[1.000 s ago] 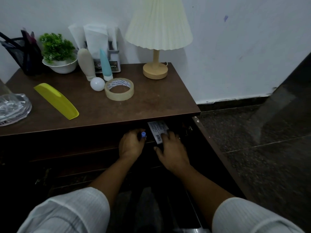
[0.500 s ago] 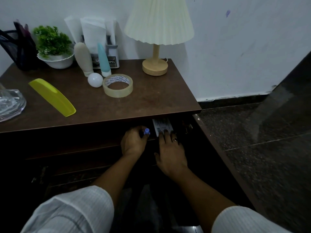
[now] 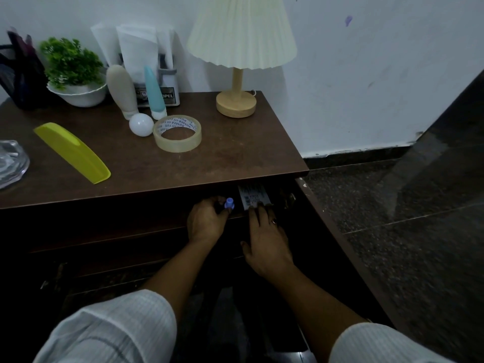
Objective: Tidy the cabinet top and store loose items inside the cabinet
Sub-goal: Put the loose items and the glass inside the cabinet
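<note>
Both hands reach into the dark open cabinet under the brown top point(image 3: 235, 158). My left hand point(image 3: 207, 221) is closed around a small dark item with a blue cap point(image 3: 229, 203). Beside it, my right hand point(image 3: 267, 237) lies flat with its fingertips on a white labelled packet point(image 3: 252, 196), which is pushed back under the top's edge. Loose on the cabinet top are a tape roll point(image 3: 177, 137), a white ball point(image 3: 141, 124), a yellow comb point(image 3: 72, 152), a beige tube point(image 3: 122, 90) and a teal tube point(image 3: 154, 93).
A lamp point(image 3: 237, 100) stands at the back right of the top. A potted plant point(image 3: 74, 74), a black mesh holder point(image 3: 18, 74) and a box of white papers point(image 3: 146, 61) line the wall. A glass dish point(image 3: 10, 166) sits at the left edge. The open door point(image 3: 340, 247) juts out on the right.
Both hands have pushed a little deeper into the cabinet, and the white packet has slid further back under the top. The camera has drawn closer.
</note>
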Demonstrator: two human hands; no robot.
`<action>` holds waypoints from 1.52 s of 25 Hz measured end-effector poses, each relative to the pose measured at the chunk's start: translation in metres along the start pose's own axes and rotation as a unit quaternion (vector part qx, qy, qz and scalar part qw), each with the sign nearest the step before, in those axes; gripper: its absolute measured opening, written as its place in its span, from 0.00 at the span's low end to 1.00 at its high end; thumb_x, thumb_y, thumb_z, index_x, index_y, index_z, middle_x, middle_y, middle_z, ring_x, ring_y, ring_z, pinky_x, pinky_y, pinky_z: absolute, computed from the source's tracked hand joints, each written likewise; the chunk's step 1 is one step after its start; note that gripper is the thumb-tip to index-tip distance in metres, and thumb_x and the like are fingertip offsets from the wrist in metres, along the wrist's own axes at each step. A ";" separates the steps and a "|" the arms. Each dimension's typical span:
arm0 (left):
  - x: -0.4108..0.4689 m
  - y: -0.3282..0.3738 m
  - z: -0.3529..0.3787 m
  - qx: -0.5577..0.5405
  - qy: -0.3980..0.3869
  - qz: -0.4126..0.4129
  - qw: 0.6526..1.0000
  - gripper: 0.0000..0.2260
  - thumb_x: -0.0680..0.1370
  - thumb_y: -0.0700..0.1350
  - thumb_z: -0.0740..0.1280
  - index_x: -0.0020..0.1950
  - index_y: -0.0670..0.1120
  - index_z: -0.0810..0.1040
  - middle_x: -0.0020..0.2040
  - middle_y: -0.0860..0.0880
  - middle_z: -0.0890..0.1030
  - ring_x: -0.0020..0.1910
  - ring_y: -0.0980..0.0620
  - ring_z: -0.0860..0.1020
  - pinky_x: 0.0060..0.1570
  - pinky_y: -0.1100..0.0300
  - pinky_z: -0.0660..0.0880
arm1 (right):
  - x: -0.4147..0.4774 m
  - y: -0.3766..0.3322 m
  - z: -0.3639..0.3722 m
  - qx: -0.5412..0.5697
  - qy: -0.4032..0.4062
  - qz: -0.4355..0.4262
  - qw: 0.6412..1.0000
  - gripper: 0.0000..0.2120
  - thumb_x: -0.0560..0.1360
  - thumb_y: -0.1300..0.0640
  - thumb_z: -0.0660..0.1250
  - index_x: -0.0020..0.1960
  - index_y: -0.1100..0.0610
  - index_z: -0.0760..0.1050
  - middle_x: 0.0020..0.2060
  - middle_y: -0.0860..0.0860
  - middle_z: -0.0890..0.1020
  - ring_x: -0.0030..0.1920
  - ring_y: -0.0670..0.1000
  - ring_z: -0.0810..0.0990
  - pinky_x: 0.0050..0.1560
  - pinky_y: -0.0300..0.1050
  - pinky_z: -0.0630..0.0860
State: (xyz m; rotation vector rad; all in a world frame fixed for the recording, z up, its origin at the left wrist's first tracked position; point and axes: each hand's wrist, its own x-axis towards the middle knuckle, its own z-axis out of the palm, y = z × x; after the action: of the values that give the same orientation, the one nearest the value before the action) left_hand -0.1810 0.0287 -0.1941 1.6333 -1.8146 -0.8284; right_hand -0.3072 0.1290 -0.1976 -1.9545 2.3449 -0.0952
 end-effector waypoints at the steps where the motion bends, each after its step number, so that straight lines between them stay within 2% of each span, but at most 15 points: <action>1: 0.000 -0.001 0.000 -0.003 0.001 -0.003 1.000 0.12 0.75 0.50 0.75 0.57 0.48 0.85 0.56 0.49 0.86 0.55 0.46 0.83 0.52 0.57 0.78 | -0.001 0.001 0.000 0.002 0.005 -0.005 1.000 0.42 0.74 0.46 0.67 0.80 0.58 0.51 0.80 0.59 0.54 0.79 0.61 0.54 0.71 0.56 0.70; 6: 0.002 0.005 0.005 0.020 0.008 -0.015 1.000 0.10 0.76 0.52 0.73 0.55 0.53 0.85 0.54 0.53 0.86 0.54 0.48 0.83 0.47 0.62 0.73 | 0.001 -0.002 -0.002 0.010 0.018 -0.007 1.000 0.40 0.74 0.47 0.67 0.79 0.59 0.54 0.78 0.59 0.57 0.79 0.60 0.55 0.71 0.56 0.70; 11: 0.004 0.006 0.008 0.028 0.004 -0.014 0.999 0.11 0.76 0.54 0.72 0.57 0.55 0.84 0.55 0.53 0.86 0.56 0.48 0.83 0.52 0.57 0.78 | 0.002 -0.001 -0.005 0.022 0.019 -0.013 1.000 0.40 0.74 0.49 0.67 0.79 0.58 0.54 0.78 0.59 0.57 0.79 0.60 0.56 0.70 0.55 0.70; 14: 0.001 0.006 0.002 0.016 -0.022 -0.007 1.000 0.15 0.76 0.53 0.73 0.62 0.53 0.83 0.59 0.51 0.85 0.58 0.47 0.82 0.55 0.55 0.79 | 0.002 -0.002 -0.011 0.021 -0.004 -0.013 1.000 0.40 0.74 0.49 0.68 0.80 0.58 0.53 0.78 0.59 0.57 0.78 0.60 0.57 0.71 0.55 0.70; 17: -0.010 0.008 -0.014 0.010 -0.047 0.012 0.999 0.19 0.76 0.49 0.74 0.66 0.50 0.80 0.63 0.49 0.83 0.60 0.47 0.81 0.57 0.59 0.76 | -0.005 -0.004 -0.024 0.029 -0.031 -0.007 0.999 0.39 0.74 0.48 0.69 0.79 0.56 0.54 0.78 0.59 0.55 0.76 0.60 0.61 0.70 0.55 0.72; 19: -0.023 0.009 -0.031 0.036 -0.063 0.032 0.997 0.20 0.76 0.49 0.74 0.67 0.50 0.79 0.65 0.48 0.81 0.61 0.48 0.80 0.57 0.59 0.75 | -0.010 -0.009 -0.036 0.027 -0.039 -0.012 0.999 0.35 0.75 0.47 0.69 0.77 0.56 0.59 0.77 0.58 0.58 0.75 0.60 0.63 0.67 0.54 0.73; 22: -0.044 0.016 -0.065 0.101 -0.114 0.069 0.986 0.19 0.76 0.51 0.73 0.66 0.51 0.79 0.66 0.47 0.78 0.62 0.48 0.78 0.59 0.56 0.76 | -0.019 -0.023 -0.063 0.048 -0.033 -0.031 0.998 0.25 0.76 0.47 0.67 0.69 0.56 0.69 0.68 0.57 0.70 0.66 0.60 0.73 0.59 0.52 0.77; 25: -0.060 0.037 -0.109 0.147 -0.150 0.098 0.973 0.16 0.76 0.54 0.72 0.63 0.53 0.80 0.63 0.50 0.80 0.59 0.51 0.79 0.57 0.54 0.78 | -0.027 -0.044 -0.097 0.104 0.002 -0.046 0.994 0.16 0.77 0.47 0.65 0.60 0.55 0.75 0.56 0.54 0.78 0.55 0.57 0.79 0.50 0.52 0.80; 28: -0.068 0.059 -0.160 0.175 -0.115 0.131 0.969 0.10 0.76 0.55 0.70 0.56 0.56 0.82 0.56 0.55 0.83 0.55 0.52 0.81 0.53 0.52 0.80 | -0.031 -0.069 -0.131 0.154 0.074 -0.068 0.983 0.09 0.76 0.46 0.65 0.50 0.50 0.77 0.45 0.48 0.82 0.45 0.51 0.81 0.42 0.49 0.79; 31: -0.067 0.068 -0.203 0.180 -0.023 0.168 0.969 0.06 0.75 0.53 0.69 0.50 0.56 0.83 0.50 0.57 0.84 0.51 0.53 0.82 0.46 0.56 0.78 | -0.025 -0.089 -0.157 0.181 0.146 -0.092 0.968 0.08 0.76 0.46 0.65 0.44 0.50 0.76 0.38 0.47 0.81 0.40 0.49 0.80 0.37 0.48 0.78; 32: -0.064 0.068 -0.212 0.164 0.011 0.168 0.972 0.05 0.75 0.53 0.69 0.50 0.56 0.83 0.49 0.57 0.84 0.50 0.54 0.82 0.44 0.57 0.77 | -0.018 -0.093 -0.163 0.190 0.158 -0.097 0.964 0.08 0.76 0.47 0.65 0.44 0.50 0.75 0.39 0.47 0.81 0.40 0.49 0.80 0.38 0.48 0.77; 34: -0.052 0.066 -0.223 0.119 0.067 0.155 0.978 0.05 0.76 0.51 0.70 0.50 0.55 0.83 0.50 0.56 0.84 0.51 0.53 0.81 0.46 0.55 0.78 | -0.001 -0.098 -0.174 0.203 0.158 -0.097 0.962 0.09 0.76 0.47 0.67 0.51 0.51 0.76 0.46 0.48 0.81 0.47 0.49 0.80 0.44 0.48 0.78; 38: -0.015 0.056 -0.221 0.110 0.105 0.136 0.979 0.10 0.77 0.49 0.70 0.58 0.52 0.82 0.58 0.49 0.79 0.60 0.47 0.77 0.56 0.50 0.76 | 0.040 -0.102 -0.178 0.188 0.103 -0.081 0.973 0.28 0.75 0.43 0.68 0.72 0.48 0.67 0.64 0.53 0.75 0.63 0.54 0.75 0.58 0.54 0.77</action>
State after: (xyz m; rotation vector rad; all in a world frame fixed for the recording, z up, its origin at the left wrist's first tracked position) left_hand -0.0505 0.0297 -0.0071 1.4901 -1.9722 -0.3321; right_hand -0.2339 0.0699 -0.0112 -2.0111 2.0726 -0.7286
